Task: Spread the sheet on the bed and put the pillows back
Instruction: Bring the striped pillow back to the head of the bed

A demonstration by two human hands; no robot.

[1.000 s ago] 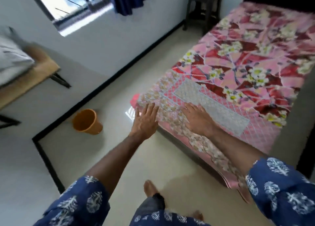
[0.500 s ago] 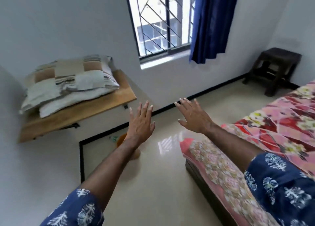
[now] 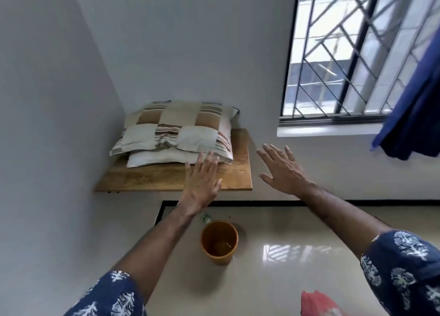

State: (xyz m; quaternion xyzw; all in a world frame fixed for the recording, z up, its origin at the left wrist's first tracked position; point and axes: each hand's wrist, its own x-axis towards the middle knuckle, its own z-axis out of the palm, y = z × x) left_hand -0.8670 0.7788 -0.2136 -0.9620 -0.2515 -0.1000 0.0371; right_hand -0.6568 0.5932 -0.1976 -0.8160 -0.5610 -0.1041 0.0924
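Both hands, left hand and right hand, reach flat, fingers spread, toward soft patchwork pillows on a wooden shelf.

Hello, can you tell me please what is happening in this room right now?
A person in blue patterned sleeves is reaching with both arms toward two pillows stacked on a wooden shelf in the corner. The left hand and the right hand are both open and hold nothing yet. An orange bucket stands on the floor below. Only a pink corner of the bed sheet shows, so the pillows are not yet back on the bed.
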